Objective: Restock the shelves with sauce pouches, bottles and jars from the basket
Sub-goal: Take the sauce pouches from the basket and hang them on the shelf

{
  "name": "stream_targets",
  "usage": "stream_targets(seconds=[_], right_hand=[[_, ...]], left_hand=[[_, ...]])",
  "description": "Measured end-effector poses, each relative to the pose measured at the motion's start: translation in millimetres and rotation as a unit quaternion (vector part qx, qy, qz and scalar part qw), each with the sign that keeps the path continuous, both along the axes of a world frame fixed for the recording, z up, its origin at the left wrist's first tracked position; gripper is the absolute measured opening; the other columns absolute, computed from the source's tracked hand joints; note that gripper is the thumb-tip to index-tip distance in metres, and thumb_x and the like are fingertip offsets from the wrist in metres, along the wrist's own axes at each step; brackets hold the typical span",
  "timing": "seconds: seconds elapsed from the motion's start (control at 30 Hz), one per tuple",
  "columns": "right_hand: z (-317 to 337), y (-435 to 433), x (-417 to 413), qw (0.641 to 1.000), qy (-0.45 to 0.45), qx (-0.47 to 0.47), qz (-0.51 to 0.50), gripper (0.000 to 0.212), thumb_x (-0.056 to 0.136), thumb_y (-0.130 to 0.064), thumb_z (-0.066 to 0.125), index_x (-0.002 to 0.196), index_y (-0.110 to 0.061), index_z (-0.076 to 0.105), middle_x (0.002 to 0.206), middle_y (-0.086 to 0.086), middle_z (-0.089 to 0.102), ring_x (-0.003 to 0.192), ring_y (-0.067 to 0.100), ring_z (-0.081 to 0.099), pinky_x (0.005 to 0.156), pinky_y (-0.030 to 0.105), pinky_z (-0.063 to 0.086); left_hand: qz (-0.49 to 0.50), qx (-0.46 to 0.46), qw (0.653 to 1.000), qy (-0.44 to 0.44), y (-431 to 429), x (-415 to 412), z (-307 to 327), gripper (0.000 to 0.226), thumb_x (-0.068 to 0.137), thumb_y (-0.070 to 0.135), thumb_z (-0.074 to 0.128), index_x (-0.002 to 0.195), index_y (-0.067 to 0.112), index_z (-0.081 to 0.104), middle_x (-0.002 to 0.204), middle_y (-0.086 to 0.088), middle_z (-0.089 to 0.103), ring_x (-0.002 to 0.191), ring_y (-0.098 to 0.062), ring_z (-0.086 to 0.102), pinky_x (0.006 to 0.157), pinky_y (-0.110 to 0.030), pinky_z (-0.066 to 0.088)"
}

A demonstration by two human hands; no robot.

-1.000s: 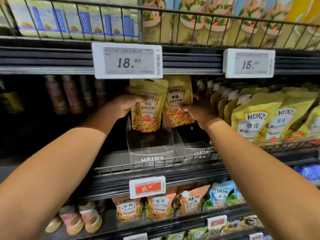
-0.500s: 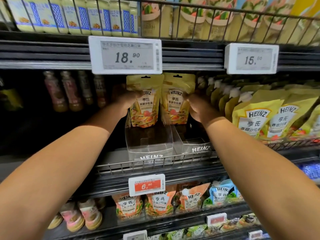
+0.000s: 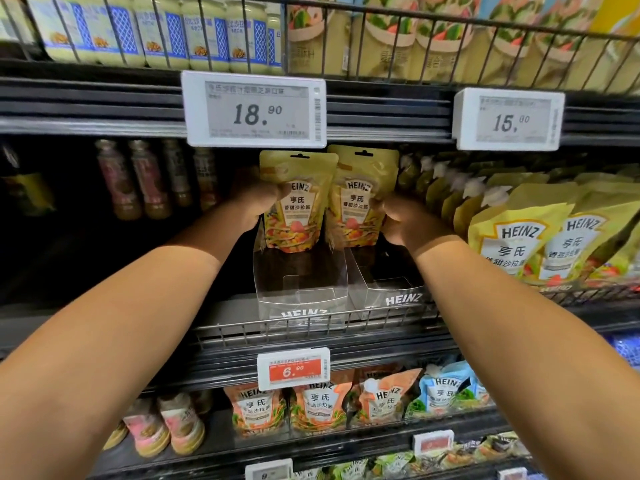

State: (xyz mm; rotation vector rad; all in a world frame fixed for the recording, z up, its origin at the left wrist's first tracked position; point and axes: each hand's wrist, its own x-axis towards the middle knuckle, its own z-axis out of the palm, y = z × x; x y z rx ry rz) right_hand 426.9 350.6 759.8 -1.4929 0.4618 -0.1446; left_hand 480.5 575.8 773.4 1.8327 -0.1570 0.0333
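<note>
Just above the clear trays, the left hand clamps the left pouch and the right hand the right pouch, both upright with bottoms facing down.

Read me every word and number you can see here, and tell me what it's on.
"18.90": left tag.
"15.00": right tag.
"6.90": red tag.
"HEINZ", "亨氏": left pouch, right pouch, yellow pouches, orange pouches, blue pouch.
"HEINZ": left tray, right tray.
Tags' small print and labels on the jars: too blurred.
</note>
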Motion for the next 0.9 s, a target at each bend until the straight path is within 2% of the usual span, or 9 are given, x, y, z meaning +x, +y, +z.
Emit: stream_targets(seconds=[0.13,0.23,0.3,0.37,0.47,0.57,0.7,0.77,0.9], right_hand=[[1,1,0,1.000,-0.001,0.010,-0.014,0.013,0.102,-0.008,0.050,0.094,-0.011,0.060,0.106,0.009,0.067,0.119,0.031,0.060,0.090,0.045,0.046],[1,2,4,0.999,-0.015,-0.025,-0.028,0.018,0.103,-0.011,0.047,0.091,-0.012,0.059,0.117,0.011,0.067,0.113,0.029,0.060,0.089,0.042,0.046],[-1,4,8,0.990,-0.021,-0.124,-0.062,0.015,0.103,-0.015,0.048,0.096,-0.012,0.061,0.122,0.011,0.064,0.103,0.024,0.059,0.088,0.038,0.048],[-3,6,10,0.965,-0.034,-0.234,-0.112,0.015,0.102,-0.017,0.051,0.108,-0.010,0.064,0.119,0.009,0.065,0.096,0.020,0.057,0.080,0.034,0.049],[-3,10,7,0.923,-0.038,-0.357,-0.136,0.019,0.101,-0.019,0.056,0.111,-0.007,0.066,0.117,0.012,0.068,0.104,0.025,0.064,0.085,0.036,0.055],[-3,12,-2,0.886,-0.025,-0.451,-0.103,0.022,0.102,-0.017,0.052,0.115,-0.005,0.066,0.121,0.015,0.066,0.112,0.030,0.063,0.087,0.032,0.051],[-2,19,-24,0.891,-0.028,-0.450,-0.059,0.027,0.105,-0.014,0.042,0.126,-0.003,0.057,0.131,0.018,0.058,0.116,0.030,0.056,0.092,0.031,0.043],[-1,25,-37,0.899,0.004,-0.436,-0.045,0.030,0.106,-0.013,0.040,0.130,-0.002,0.054,0.133,0.018,0.056,0.113,0.029,0.056,0.095,0.034,0.044],[5,42,-68,0.958,0.064,-0.274,0.062,0.041,0.100,-0.042,0.054,0.127,-0.010,0.053,0.114,0.011,0.064,0.097,0.024,0.064,0.086,0.037,0.057]], left_hand=[[0.007,-0.010,1.000,-0.011,2,1,1,0.043,0.087,0.016,0.075,0.127,0.010,0.058,0.128,-0.008,0.064,0.120,-0.025,0.058,0.092,-0.035,0.047],[0.009,-0.005,1.000,-0.029,5,-2,2,0.048,0.085,0.016,0.077,0.128,0.011,0.057,0.127,-0.007,0.065,0.116,-0.022,0.061,0.085,-0.031,0.050],[0.021,0.008,0.999,-0.047,7,-5,1,0.050,0.082,0.020,0.080,0.126,0.014,0.059,0.125,-0.005,0.066,0.108,-0.018,0.061,0.073,-0.023,0.047],[0.036,0.030,0.997,-0.061,8,-9,0,0.055,0.079,0.026,0.082,0.128,0.017,0.058,0.127,-0.004,0.065,0.112,-0.020,0.060,0.077,-0.025,0.045],[0.044,0.082,0.994,-0.050,12,-15,-1,0.065,0.080,0.034,0.081,0.135,0.017,0.051,0.136,-0.005,0.058,0.125,-0.025,0.053,0.085,-0.030,0.039],[0.016,0.111,0.993,0.033,14,-22,-5,0.064,0.088,0.033,0.074,0.142,0.014,0.045,0.145,-0.009,0.050,0.132,-0.028,0.047,0.088,-0.034,0.034],[-0.032,0.058,0.986,0.154,10,-38,-14,0.044,0.098,0.027,0.059,0.138,0.013,0.049,0.140,-0.011,0.054,0.115,-0.027,0.054,0.082,-0.037,0.043],[-0.041,0.034,0.985,0.163,6,-43,-17,0.044,0.100,0.028,0.056,0.140,0.013,0.047,0.142,-0.011,0.053,0.119,-0.027,0.054,0.082,-0.036,0.041],[-0.038,0.006,0.987,0.158,-2,-51,-16,0.044,0.102,0.034,0.052,0.141,0.014,0.048,0.142,-0.010,0.054,0.120,-0.027,0.055,0.076,-0.033,0.045]])
